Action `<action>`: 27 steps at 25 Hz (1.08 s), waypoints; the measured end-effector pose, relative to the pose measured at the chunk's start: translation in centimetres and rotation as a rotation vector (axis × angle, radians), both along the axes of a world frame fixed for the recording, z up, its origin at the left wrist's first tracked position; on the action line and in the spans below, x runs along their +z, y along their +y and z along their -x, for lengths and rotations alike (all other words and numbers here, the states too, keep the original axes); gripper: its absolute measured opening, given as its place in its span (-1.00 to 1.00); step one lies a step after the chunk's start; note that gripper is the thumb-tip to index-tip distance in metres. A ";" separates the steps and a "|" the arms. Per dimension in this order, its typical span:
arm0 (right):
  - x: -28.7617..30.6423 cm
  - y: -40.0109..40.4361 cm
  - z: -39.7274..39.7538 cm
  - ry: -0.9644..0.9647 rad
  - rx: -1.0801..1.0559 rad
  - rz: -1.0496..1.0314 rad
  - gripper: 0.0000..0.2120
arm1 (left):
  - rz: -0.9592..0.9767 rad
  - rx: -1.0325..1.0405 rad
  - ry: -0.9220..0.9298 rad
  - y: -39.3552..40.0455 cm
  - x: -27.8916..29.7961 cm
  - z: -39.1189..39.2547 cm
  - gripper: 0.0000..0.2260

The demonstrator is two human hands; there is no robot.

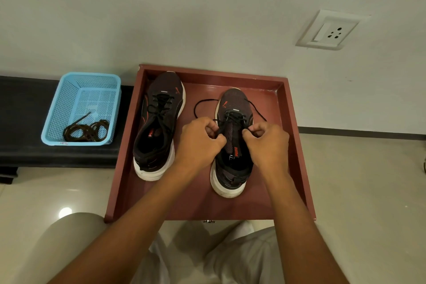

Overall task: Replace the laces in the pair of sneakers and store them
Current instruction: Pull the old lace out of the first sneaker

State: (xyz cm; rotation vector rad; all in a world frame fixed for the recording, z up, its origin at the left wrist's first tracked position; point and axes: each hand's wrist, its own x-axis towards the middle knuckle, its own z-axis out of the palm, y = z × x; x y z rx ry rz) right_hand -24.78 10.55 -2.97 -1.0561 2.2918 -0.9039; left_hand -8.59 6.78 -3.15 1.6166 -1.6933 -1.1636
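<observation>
The step in hand looks like lacing the right-hand dark knit sneaker with a white sole and orange logo (231, 143), which stands toe toward 12 o'clock in the shallow reddish-brown wooden tray (297, 145) on the floor. Both hands are closed narrow in pinches on the thin black lace (232, 116): the left hand (200, 139) grips at the 9 o'clock side of the eyelet rows, the right hand (265, 140) at the 3 o'clock side, either side of the tongue.

To do this well, I would pull both sides with even tension so the crossings lie flat and the free ends come out alike. The loose tails trail out toward 10 and 2 o'clock from the toe, so they need drawing in before the next eyelets are threaded. Keep the tongue centred and straight while tightening. Which eyelet each hand is at cannot be told, as the fingers cover them.

The lace is crossed over the lower eyelets only; the upper part near the collar seems unlaced. The matching second dark sneaker (159, 122) sits at 9 o'clock of it in the same tray, apart from it, apparently laced up fully. At 9 o'clock beyond the tray, a light blue perforated plastic basket (66, 99) rests on a black low table (23, 122) and holds a coil of dark brownish laces (86, 131), likely the removed ones.
</observation>
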 end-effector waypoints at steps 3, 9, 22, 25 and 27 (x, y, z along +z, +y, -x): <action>-0.7 0.1 1.4 -0.174 -0.029 0.025 -0.93 | 0.033 -0.011 -0.074 0.1 0.1 0.2 -0.91; -0.9 -0.2 2.5 -0.593 -0.134 -0.003 -0.94 | 0.033 -0.026 -0.093 -0.1 0.1 0.3 -0.88; -1.3 -0.3 2.6 -0.646 -0.135 0.016 -0.96 | 0.414 -0.480 -0.563 -5.0 1.3 6.4 -0.91; -1.7 -0.4 2.7 -0.642 -0.123 0.025 -0.96 | 0.431 -0.507 -0.577 -4.9 0.6 6.3 -0.94; -1.9 -0.4 2.8 -0.629 -0.119 0.025 -0.96 | 0.439 -0.503 -0.553 -4.8 0.4 6.1 -0.94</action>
